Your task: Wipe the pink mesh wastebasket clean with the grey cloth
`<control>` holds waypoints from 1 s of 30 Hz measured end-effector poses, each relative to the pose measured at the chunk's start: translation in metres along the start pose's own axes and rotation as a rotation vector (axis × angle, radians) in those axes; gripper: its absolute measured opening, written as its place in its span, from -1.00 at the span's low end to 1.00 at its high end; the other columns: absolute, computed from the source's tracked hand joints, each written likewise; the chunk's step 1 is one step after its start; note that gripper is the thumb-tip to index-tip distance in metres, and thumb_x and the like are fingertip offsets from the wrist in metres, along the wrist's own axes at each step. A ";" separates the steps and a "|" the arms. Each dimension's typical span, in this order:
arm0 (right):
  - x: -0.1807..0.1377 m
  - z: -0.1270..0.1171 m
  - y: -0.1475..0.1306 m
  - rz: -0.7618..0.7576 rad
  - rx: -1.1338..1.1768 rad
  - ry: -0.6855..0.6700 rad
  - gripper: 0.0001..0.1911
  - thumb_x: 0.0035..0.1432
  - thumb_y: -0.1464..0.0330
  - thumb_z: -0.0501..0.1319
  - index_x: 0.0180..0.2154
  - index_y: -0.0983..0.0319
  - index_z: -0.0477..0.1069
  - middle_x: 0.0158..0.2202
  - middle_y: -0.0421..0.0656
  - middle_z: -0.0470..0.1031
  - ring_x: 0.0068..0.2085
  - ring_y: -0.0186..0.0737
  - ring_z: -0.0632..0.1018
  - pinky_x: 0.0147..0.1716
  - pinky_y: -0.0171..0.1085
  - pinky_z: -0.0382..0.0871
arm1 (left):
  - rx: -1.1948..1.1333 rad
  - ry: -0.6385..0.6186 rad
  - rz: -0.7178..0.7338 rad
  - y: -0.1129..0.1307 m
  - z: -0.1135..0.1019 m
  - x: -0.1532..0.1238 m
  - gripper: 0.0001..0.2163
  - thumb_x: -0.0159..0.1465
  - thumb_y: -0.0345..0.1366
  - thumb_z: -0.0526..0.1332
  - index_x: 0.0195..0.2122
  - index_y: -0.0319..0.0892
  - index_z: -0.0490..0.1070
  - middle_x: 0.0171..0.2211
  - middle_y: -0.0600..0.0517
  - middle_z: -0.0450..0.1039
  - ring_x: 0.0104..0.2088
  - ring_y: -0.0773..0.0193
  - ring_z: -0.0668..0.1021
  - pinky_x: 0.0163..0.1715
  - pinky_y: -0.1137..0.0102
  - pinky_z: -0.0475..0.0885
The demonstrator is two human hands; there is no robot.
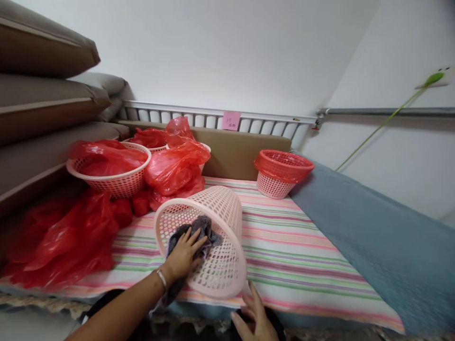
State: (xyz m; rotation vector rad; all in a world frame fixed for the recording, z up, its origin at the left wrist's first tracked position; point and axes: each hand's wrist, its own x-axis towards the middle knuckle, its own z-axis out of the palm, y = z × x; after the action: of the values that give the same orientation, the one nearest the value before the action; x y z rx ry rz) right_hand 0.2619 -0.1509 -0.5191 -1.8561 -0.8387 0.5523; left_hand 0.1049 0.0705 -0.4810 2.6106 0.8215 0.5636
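Note:
A pale pink perforated basket (222, 222) lies on its side on the striped bed cover (284, 246), its mouth facing me and to the left. My left hand (184, 256) reaches into the mouth and presses a dark grey cloth (199, 230) against the inside wall. A thin bracelet circles that wrist. My right hand (256, 318) is below the basket's base at the near edge of the bed, fingers spread, touching or almost touching the rim; it holds nothing.
Red plastic bags (170, 168) and more pink baskets (113, 177) crowd the left. A basket lined with a red bag (281, 173) stands at the back. Brown cushions (46, 102) stack at the far left. A grey-blue sheet (373, 237) covers the right; a white rail (213, 116) backs the bed.

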 end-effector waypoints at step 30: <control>0.170 0.003 -0.039 0.203 0.894 -0.154 -0.49 -0.35 0.44 0.06 -0.24 0.28 0.46 -0.44 -0.19 0.55 -0.42 -0.15 0.51 -0.46 -0.31 0.34 | 0.188 0.273 -0.413 -0.048 0.071 0.179 -0.70 0.08 -0.44 0.19 -0.13 -0.33 0.42 -0.09 -0.24 0.44 0.05 -0.04 0.40 0.09 0.12 0.24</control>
State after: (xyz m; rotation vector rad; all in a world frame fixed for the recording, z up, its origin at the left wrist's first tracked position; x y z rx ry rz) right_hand 0.3594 -0.0100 -0.4860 -1.0782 -0.3805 1.0106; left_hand 0.2504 0.2012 -0.5153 2.4434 1.5199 0.7575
